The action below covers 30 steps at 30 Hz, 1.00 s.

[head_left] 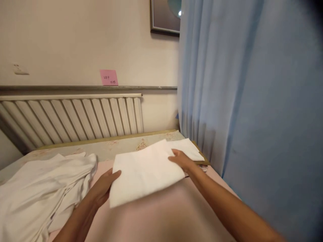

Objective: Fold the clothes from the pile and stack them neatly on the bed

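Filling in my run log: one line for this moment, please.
left hand: holds edge of folded white cloth | right hand: flat on cloth | surface: pink bed sheet | nearby: crumpled white linen

left hand (102, 190) bare | right hand (183, 160) bare | forearms apparently sleeveless, no jewellery visible

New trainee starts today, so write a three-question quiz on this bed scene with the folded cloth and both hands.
1. True or false: the right hand rests flat on top of the folded white rectangular cloth.
2. Which lies left of the left hand? A) light blue curtain B) crumpled white fabric heap C) pink paper note
3. Fill in: the folded cloth lies on the pale ____ sheet.

Key: 1 true; 2 B; 3 pink. The left hand's fingers go under the cloth's near left edge, thumb on top.
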Each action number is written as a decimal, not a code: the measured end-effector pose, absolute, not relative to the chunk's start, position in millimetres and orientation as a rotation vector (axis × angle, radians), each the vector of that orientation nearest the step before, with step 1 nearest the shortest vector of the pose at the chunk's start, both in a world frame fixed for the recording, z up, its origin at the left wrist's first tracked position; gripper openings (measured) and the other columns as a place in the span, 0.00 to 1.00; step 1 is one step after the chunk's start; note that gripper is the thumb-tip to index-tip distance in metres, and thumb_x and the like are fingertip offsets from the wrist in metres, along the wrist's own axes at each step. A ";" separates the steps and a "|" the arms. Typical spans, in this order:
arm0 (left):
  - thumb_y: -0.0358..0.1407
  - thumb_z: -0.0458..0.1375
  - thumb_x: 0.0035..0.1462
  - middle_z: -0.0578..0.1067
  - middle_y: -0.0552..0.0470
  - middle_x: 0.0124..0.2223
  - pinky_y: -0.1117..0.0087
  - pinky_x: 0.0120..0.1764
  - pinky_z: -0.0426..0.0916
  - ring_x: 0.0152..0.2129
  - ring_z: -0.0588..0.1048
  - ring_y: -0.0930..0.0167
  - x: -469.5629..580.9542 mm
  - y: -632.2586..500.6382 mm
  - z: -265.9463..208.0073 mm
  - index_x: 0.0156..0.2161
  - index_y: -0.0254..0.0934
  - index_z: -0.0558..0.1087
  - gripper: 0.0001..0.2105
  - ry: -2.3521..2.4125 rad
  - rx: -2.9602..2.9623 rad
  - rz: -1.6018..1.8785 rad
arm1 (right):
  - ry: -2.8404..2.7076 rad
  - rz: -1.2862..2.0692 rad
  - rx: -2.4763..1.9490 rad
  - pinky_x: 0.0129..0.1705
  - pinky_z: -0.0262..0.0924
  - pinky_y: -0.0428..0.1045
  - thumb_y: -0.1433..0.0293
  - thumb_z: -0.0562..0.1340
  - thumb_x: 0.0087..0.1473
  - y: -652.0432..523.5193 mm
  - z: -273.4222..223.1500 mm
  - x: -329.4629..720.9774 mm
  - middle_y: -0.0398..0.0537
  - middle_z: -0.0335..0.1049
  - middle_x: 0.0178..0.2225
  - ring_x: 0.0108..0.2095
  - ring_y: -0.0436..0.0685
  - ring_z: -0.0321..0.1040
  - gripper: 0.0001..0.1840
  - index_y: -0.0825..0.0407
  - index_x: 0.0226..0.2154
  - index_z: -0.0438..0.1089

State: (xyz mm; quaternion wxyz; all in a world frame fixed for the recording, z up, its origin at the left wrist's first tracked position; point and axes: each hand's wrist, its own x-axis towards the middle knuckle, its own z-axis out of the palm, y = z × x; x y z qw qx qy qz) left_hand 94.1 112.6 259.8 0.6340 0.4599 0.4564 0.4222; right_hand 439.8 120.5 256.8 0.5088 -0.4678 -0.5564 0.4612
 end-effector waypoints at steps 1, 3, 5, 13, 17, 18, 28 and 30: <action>0.43 0.66 0.45 0.79 0.41 0.44 0.59 0.39 0.74 0.38 0.78 0.60 113.4 124.8 267.8 0.53 0.32 0.66 0.31 0.998 1.092 0.984 | -1.317 1.102 -1.142 0.30 0.64 0.46 0.69 0.64 0.40 130.6 268.0 458.2 0.44 0.76 0.33 0.30 0.53 0.70 0.22 0.55 0.41 0.73; 0.40 0.65 0.45 0.79 0.41 0.44 0.63 0.38 0.73 0.36 0.78 0.62 153.4 150.4 279.9 0.52 0.31 0.67 0.28 0.930 1.134 1.003 | -1.266 1.065 -1.174 0.30 0.64 0.46 0.70 0.65 0.39 150.5 284.5 495.4 0.44 0.76 0.33 0.29 0.52 0.70 0.22 0.54 0.42 0.72; 0.37 0.65 0.45 0.79 0.41 0.42 0.66 0.35 0.73 0.34 0.78 0.64 192.2 175.6 287.2 0.50 0.31 0.68 0.26 0.906 1.158 1.019 | -1.232 1.038 -1.199 0.29 0.64 0.46 0.71 0.65 0.38 168.4 293.5 530.7 0.45 0.76 0.33 0.28 0.52 0.70 0.22 0.54 0.41 0.72; 0.32 0.63 0.42 0.80 0.45 0.37 0.73 0.24 0.67 0.26 0.77 0.69 294.1 248.7 274.7 0.46 0.32 0.71 0.22 0.927 1.162 0.992 | -1.113 0.980 -1.288 0.27 0.66 0.47 0.73 0.66 0.36 209.9 275.5 625.0 0.46 0.77 0.31 0.25 0.53 0.70 0.23 0.53 0.40 0.70; 0.32 0.63 0.40 0.80 0.45 0.36 0.72 0.26 0.68 0.26 0.77 0.69 312.8 266.8 265.7 0.45 0.32 0.72 0.22 0.907 1.161 0.966 | -1.086 0.986 -1.302 0.30 0.67 0.49 0.72 0.66 0.38 218.2 258.4 645.2 0.47 0.77 0.33 0.27 0.54 0.71 0.23 0.54 0.42 0.70; 0.32 0.64 0.40 0.80 0.45 0.36 0.72 0.27 0.68 0.27 0.77 0.69 315.5 269.8 265.3 0.45 0.32 0.72 0.22 0.899 1.159 0.962 | -1.082 0.989 -1.303 0.30 0.67 0.49 0.72 0.66 0.38 219.8 255.6 648.9 0.48 0.77 0.34 0.27 0.54 0.72 0.24 0.54 0.43 0.70; 0.31 0.64 0.43 0.80 0.47 0.34 0.70 0.31 0.71 0.27 0.77 0.68 327.3 271.1 232.8 0.45 0.31 0.72 0.21 0.891 1.077 0.926 | -1.068 0.938 -1.430 0.31 0.68 0.51 0.70 0.66 0.41 225.9 203.1 664.2 0.48 0.77 0.33 0.27 0.55 0.72 0.23 0.55 0.43 0.70; 0.31 0.64 0.43 0.80 0.47 0.32 0.69 0.29 0.71 0.26 0.77 0.68 329.1 267.2 215.2 0.45 0.31 0.71 0.20 0.948 1.038 0.899 | -1.073 0.901 -1.521 0.31 0.68 0.51 0.71 0.65 0.42 223.8 183.2 660.3 0.48 0.77 0.31 0.27 0.55 0.72 0.19 0.56 0.41 0.71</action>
